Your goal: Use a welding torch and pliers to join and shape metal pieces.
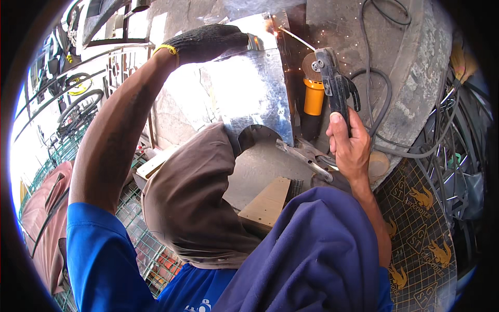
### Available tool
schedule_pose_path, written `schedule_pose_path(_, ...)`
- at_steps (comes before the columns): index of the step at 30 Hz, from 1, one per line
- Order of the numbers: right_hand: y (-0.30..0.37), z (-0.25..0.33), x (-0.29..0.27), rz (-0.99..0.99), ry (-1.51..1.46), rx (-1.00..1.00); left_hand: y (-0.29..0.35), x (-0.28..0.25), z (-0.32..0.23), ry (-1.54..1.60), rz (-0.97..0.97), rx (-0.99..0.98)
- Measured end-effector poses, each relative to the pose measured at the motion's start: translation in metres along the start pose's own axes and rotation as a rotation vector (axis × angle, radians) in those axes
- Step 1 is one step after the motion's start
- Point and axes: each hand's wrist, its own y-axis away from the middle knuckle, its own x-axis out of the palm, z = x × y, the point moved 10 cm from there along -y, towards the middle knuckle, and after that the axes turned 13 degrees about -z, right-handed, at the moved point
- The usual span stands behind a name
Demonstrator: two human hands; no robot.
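Note:
My left hand (210, 42), in a black knit glove with a yellow cuff, is closed at the far edge of a shiny metal sheet (260, 88). At its fingertips is a small shiny metal piece (254, 42); its full shape is hidden. My bare right hand (351, 138) grips the handle of a black welding electrode holder (332, 75). From its jaw a thin pale welding rod (297, 38) points left to the sheet's far right corner, where a bright glow and sparks show. Glare washes out much of the sheet.
An orange angle grinder (313, 98) lies just beyond the holder. A grey cable (387, 96) loops across the concrete on the right. Metal clamp-like pliers (306, 158) and a wooden board (266, 202) are near my knees. Metal scraps and a broom (462, 65) are far right.

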Motion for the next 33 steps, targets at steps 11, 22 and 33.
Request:
schedule_pose_path(11, 0.001, -0.006, 0.003, 0.014, 0.014, 0.017, 0.002, 0.004, 0.000, -0.127, -0.095, 0.216)
schedule_pose_path(22, 0.001, -0.004, 0.003, 0.017, 0.055, 0.007, -0.001, 0.003, 0.000, -0.049, -0.028, 0.061)
schedule_pose_path(33, 0.000, -0.007, 0.000, 0.013, 0.020, 0.022, -0.002, 0.004, -0.001, 0.052, 0.076, -0.081)
